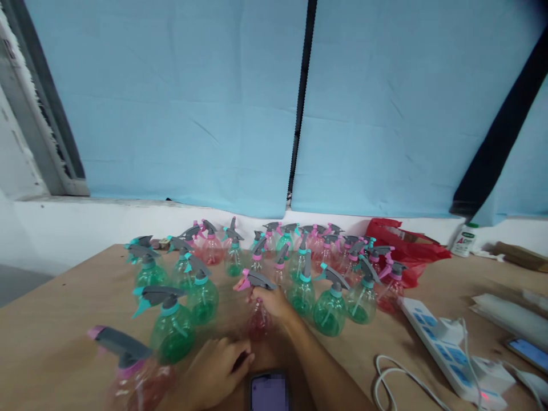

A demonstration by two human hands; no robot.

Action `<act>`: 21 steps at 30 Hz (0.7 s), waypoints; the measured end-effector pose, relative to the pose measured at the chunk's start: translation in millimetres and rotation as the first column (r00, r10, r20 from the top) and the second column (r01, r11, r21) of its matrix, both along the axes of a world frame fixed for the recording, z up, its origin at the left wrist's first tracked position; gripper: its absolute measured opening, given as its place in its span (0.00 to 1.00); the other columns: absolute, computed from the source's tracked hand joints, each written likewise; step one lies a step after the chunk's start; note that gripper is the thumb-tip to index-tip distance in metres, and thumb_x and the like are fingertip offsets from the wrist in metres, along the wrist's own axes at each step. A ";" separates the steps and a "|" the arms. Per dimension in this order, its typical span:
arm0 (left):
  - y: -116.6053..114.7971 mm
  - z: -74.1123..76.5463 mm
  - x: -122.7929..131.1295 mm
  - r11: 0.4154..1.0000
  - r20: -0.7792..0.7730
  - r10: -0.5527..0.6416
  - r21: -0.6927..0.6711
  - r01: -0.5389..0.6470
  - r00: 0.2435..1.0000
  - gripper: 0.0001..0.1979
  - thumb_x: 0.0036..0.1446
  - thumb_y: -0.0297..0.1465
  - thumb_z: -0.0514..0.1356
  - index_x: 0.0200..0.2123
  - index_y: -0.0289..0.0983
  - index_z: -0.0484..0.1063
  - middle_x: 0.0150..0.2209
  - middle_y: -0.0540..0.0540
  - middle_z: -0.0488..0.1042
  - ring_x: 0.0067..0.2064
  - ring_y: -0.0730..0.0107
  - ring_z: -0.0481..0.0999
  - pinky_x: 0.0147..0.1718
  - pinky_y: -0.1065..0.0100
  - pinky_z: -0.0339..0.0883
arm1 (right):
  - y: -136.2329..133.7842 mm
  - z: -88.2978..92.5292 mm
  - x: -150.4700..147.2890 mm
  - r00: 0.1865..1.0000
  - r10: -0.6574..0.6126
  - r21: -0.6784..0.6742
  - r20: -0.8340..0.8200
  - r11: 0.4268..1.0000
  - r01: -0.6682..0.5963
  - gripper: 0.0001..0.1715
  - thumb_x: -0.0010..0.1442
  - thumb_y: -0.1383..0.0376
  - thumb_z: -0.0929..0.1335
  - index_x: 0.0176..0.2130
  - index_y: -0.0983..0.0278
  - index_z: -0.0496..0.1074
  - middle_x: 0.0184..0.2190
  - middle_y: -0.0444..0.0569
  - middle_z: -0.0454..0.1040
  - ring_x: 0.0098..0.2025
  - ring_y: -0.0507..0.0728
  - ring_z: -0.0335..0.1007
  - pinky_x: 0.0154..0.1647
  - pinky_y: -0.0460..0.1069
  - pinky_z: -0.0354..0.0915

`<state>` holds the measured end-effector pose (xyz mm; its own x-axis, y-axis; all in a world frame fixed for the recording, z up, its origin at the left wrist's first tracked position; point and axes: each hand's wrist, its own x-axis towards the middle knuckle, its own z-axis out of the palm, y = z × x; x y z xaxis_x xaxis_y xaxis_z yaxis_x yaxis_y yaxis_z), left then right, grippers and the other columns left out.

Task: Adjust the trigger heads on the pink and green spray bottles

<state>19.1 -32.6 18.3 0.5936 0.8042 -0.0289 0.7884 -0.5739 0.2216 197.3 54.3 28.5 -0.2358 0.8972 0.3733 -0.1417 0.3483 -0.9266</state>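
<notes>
In the head view, my right hand (274, 299) is closed around the neck of a pink spray bottle (258, 324) with a grey and pink trigger head. That bottle stands upright, or nearly so, at the middle of the table. My left hand (220, 365) rests near the table's front, its fingers curled loosely in with nothing seen in them. Left of it are a green spray bottle (173, 337) and, nearer, a blurred pink spray bottle (139, 382). A green spray bottle (329, 313) stands to the right of my right forearm. A phone (269, 393) lies between my arms.
Several more green and pink spray bottles crowd the wooden table (55, 302) towards the wall. At right are a red plastic bag (411, 251), a white power strip (445, 348) with plugs and cables, a white bottle (464, 240) and another phone (528, 351). Blue curtains (192, 103) hang behind.
</notes>
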 end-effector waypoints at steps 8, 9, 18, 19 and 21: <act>-2.2 6.3 0.9 1.000 0.012 -0.002 -0.005 0.002 1.000 0.17 0.72 0.39 0.49 0.35 0.42 0.74 0.32 0.47 0.80 0.36 0.60 0.80 0.34 0.66 0.62 | 0.4 -3.9 -3.0 0.999 -0.026 0.000 -0.045 1.000 0.026 0.14 0.44 0.67 0.65 0.28 0.60 0.79 0.27 0.44 0.79 0.28 0.54 0.69 0.32 0.47 0.66; -2.1 6.1 0.9 1.000 0.012 0.000 -0.003 0.000 1.000 0.17 0.72 0.39 0.49 0.36 0.42 0.74 0.32 0.47 0.80 0.36 0.60 0.80 0.34 0.66 0.61 | 0.0 -4.8 -3.9 0.997 -0.049 -0.022 -0.066 0.999 0.048 0.11 0.44 0.67 0.65 0.27 0.60 0.78 0.26 0.44 0.78 0.28 0.54 0.69 0.32 0.47 0.66; 0.2 -1.3 -1.7 1.000 0.001 -0.013 0.027 0.013 1.000 0.18 0.72 0.39 0.48 0.36 0.42 0.74 0.33 0.47 0.81 0.36 0.59 0.80 0.33 0.65 0.61 | 5.0 -16.0 -10.1 0.973 -0.228 0.027 -0.011 0.973 0.229 0.14 0.50 0.66 0.66 0.36 0.61 0.79 0.25 0.41 0.72 0.25 0.52 0.61 0.28 0.46 0.61; 0.3 -1.7 -1.9 0.999 0.000 -0.014 0.029 0.014 1.000 0.17 0.73 0.40 0.48 0.37 0.42 0.74 0.33 0.47 0.81 0.36 0.59 0.80 0.34 0.65 0.61 | 5.1 -18.7 -11.3 0.964 -0.265 0.040 -0.008 0.963 0.265 0.14 0.52 0.65 0.67 0.39 0.61 0.78 0.25 0.40 0.70 0.25 0.51 0.60 0.27 0.46 0.60; 0.2 -1.6 -2.2 0.999 -0.002 -0.021 0.033 0.022 1.000 0.17 0.73 0.39 0.48 0.37 0.42 0.74 0.34 0.47 0.81 0.37 0.58 0.81 0.34 0.64 0.61 | 3.3 -24.9 -13.3 0.949 -0.315 0.096 -0.020 0.944 0.315 0.15 0.55 0.64 0.69 0.44 0.61 0.77 0.28 0.41 0.70 0.28 0.52 0.61 0.30 0.46 0.62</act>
